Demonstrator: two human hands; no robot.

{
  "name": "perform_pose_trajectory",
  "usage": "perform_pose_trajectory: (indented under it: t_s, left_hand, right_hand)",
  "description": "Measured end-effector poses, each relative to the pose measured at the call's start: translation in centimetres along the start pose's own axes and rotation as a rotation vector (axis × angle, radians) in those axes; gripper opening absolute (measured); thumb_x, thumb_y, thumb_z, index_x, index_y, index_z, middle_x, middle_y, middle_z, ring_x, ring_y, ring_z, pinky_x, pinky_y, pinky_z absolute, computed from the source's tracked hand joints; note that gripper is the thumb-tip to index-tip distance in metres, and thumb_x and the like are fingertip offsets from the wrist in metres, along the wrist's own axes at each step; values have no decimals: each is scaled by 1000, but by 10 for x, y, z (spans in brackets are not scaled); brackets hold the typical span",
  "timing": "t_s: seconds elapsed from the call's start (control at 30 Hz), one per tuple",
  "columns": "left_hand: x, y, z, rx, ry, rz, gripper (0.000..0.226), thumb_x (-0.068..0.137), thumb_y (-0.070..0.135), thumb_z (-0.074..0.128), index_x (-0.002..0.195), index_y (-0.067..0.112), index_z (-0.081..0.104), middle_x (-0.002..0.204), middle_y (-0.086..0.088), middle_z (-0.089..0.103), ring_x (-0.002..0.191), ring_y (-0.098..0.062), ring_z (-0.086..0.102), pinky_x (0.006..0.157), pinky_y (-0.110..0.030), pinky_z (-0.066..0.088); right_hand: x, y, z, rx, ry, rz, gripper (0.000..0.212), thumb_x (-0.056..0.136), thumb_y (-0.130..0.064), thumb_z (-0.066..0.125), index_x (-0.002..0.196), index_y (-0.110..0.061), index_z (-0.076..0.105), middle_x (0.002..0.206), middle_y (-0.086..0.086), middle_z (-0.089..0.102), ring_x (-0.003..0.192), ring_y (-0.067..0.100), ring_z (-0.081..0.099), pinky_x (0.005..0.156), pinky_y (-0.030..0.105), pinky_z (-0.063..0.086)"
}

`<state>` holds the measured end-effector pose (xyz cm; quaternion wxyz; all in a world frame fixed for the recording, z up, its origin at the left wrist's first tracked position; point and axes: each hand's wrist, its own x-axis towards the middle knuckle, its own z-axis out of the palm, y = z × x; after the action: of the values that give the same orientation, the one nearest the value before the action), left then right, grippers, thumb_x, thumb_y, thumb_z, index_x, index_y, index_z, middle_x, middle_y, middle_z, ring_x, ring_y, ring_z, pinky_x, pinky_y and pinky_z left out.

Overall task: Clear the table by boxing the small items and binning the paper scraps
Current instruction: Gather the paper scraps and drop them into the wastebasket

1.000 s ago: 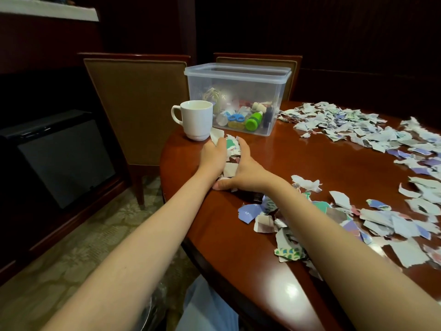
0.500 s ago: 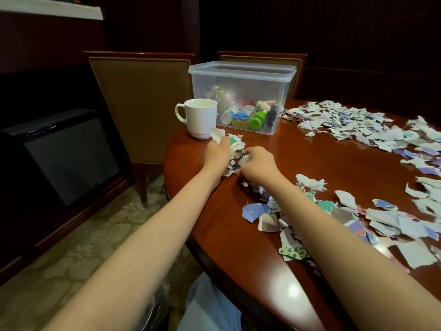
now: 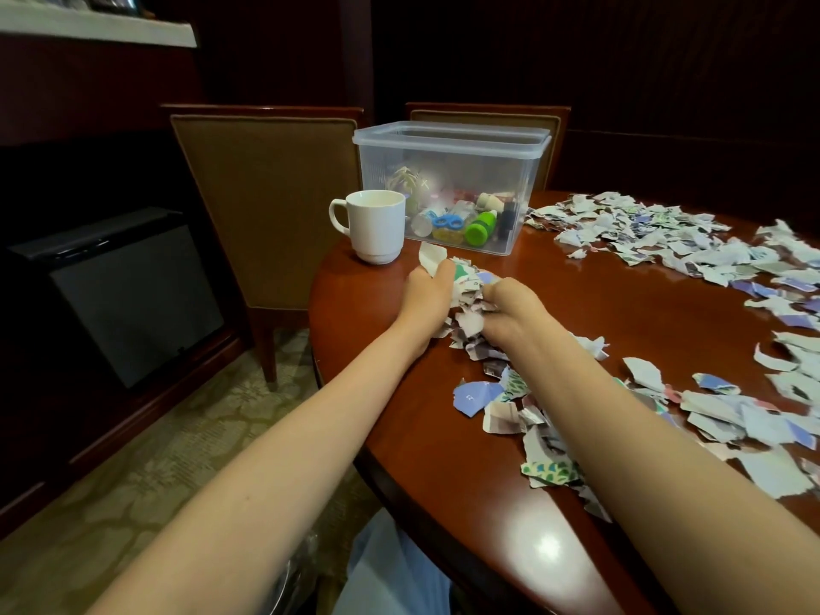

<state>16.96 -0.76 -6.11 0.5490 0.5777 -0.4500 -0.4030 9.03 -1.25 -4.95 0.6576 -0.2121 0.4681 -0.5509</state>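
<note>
A small heap of torn paper scraps (image 3: 469, 299) lies on the round wooden table (image 3: 621, 304), squeezed between both my hands. My left hand (image 3: 425, 299) presses against the heap's left side, fingers curled round the scraps. From the right, my right hand (image 3: 510, 310) closes on the same heap with bent fingers. More paper scraps (image 3: 656, 235) spread across the far and right parts of the table, and others (image 3: 546, 441) lie under my right forearm. A clear plastic box (image 3: 448, 188) holding small items stands at the table's far left.
A white mug (image 3: 377, 226) stands just left of the box, close to the heap. Two upholstered chairs (image 3: 266, 201) stand behind the table. A bin with a pale liner (image 3: 390, 574) shows below the table edge, at my knees. A dark cabinet (image 3: 124, 295) lines the left wall.
My right hand has lifted from lying flat and curled onto the heap, drawing the scraps tighter against my left hand. The view has shifted slightly.
</note>
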Motion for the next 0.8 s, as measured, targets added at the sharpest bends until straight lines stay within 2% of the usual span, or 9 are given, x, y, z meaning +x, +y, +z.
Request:
perform_pose_trajectory:
  t_s: [0.07, 0.13, 0.2, 0.27, 0.37, 0.47, 0.6, 0.7, 0.8]
  left_hand:
    - [-1, 1, 4, -27, 2, -10, 20, 95, 21, 42, 83, 9, 52, 91, -9, 58, 85, -21, 54, 74, -31, 42]
    - [-3, 2, 8, -95, 13, -63, 25, 95, 20, 42, 71, 13, 48, 89, -10, 58, 86, -23, 56, 77, -34, 45]
    - [-3, 3, 13, -165, 29, -125, 24, 94, 21, 41, 73, 12, 50, 92, -12, 62, 92, -28, 61, 86, -38, 49]
    - [-5, 5, 18, -218, 47, -203, 23, 92, 25, 41, 89, 7, 55, 103, -14, 65, 100, -32, 63, 93, -43, 50]
    - [-9, 9, 25, -347, 52, -267, 24, 92, 22, 42, 94, 5, 59, 96, -12, 66, 94, -30, 64, 87, -38, 52]
    - [-12, 16, 30, -411, 38, -263, 22, 91, 19, 46, 74, 10, 57, 77, -6, 62, 82, -25, 61, 74, -32, 49]
    - [-15, 25, 29, -439, 44, -257, 21, 91, 17, 48, 72, 12, 56, 81, -7, 64, 83, -24, 60, 71, -30, 49]
    - [-18, 31, 25, -383, 56, -257, 17, 93, 18, 46, 85, 9, 58, 99, -13, 67, 85, -23, 59, 78, -32, 49]
    - [-17, 38, 16, -407, 86, -230, 29, 94, 16, 44, 110, 0, 60, 104, -16, 64, 86, -23, 57, 73, -30, 47]
  right_hand:
    - [-8, 0, 2, 61, -39, -14, 42, 96, 6, 23, 134, 10, 41, 134, 27, 48, 126, 40, 47, 94, 46, 41]
    - [-15, -1, 4, 126, -61, -10, 41, 97, 2, 22, 130, 9, 44, 133, 25, 50, 125, 39, 48, 97, 46, 40]
    - [-25, -2, 5, 184, -71, -18, 34, 96, 2, 22, 107, 6, 54, 113, 25, 58, 109, 38, 56, 93, 41, 42]
    - [-32, -2, 7, 234, -73, -41, 28, 94, 3, 26, 85, 4, 53, 85, 20, 57, 83, 33, 57, 85, 38, 46]
    - [-32, 0, 9, 309, -32, -94, 29, 93, 2, 33, 72, 1, 52, 74, 15, 55, 64, 25, 54, 65, 32, 49]
    - [-29, 0, 12, 299, 5, -162, 22, 92, -2, 41, 77, -3, 57, 84, 14, 61, 66, 22, 59, 70, 34, 52]
    - [-39, -3, 16, 270, 43, -209, 22, 93, -2, 44, 75, -4, 57, 107, 22, 64, 85, 27, 65, 84, 35, 50]
    - [-47, -2, 22, 248, 59, -241, 22, 93, -1, 44, 77, -5, 58, 118, 23, 62, 87, 27, 63, 80, 31, 49]
    - [-48, -2, 32, 246, 69, -249, 24, 92, 1, 43, 73, -6, 56, 119, 25, 61, 89, 28, 63, 80, 34, 49]
